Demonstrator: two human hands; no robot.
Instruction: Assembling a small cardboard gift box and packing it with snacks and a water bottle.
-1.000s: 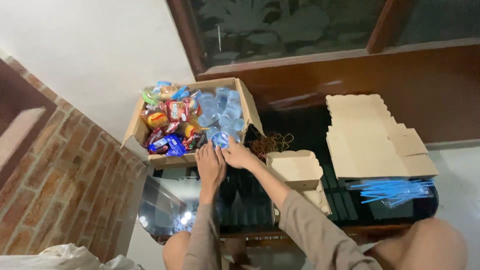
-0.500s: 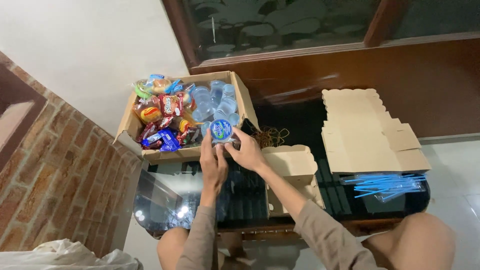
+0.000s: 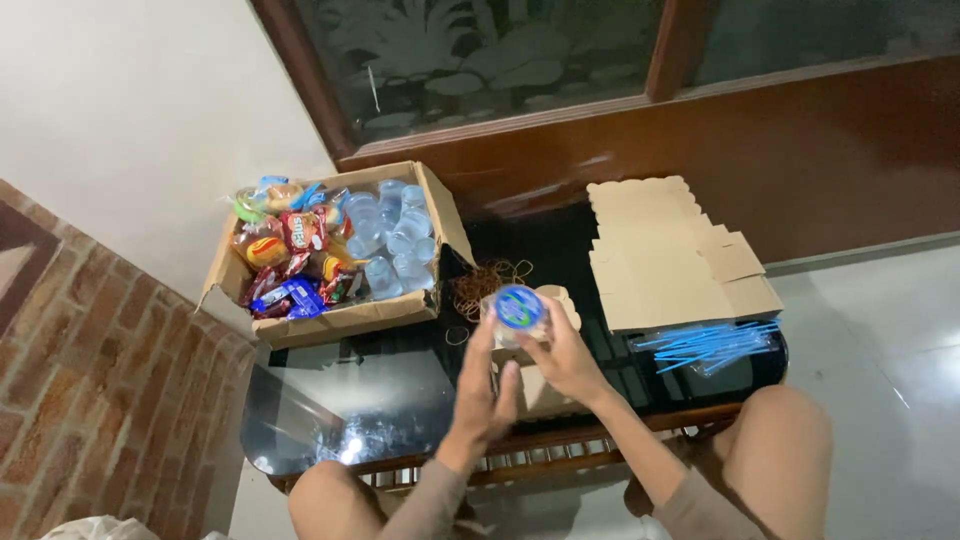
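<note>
Both hands hold a small clear water cup with a blue foil lid [image 3: 517, 309] above a dark glass table [image 3: 390, 380]. My left hand [image 3: 485, 385] grips its left side; my right hand [image 3: 562, 355] grips the right side and bottom. Just beneath the cup sits a folded brown cardboard box [image 3: 545, 385], mostly hidden by my hands. Behind and to the left stands a large open carton [image 3: 345, 315] holding colourful snack packets [image 3: 285, 255] and several more water cups [image 3: 395, 240].
A stack of flat brown box blanks [image 3: 670, 250] lies at the right of the table, with a bundle of blue straws [image 3: 705, 345] in front. A tangle of rubber bands [image 3: 485, 280] lies beside the carton. My knees show at the bottom edge.
My hands reached into the carton, lifted out one water cup, and brought it back toward me and to the right, over the small cardboard box.
</note>
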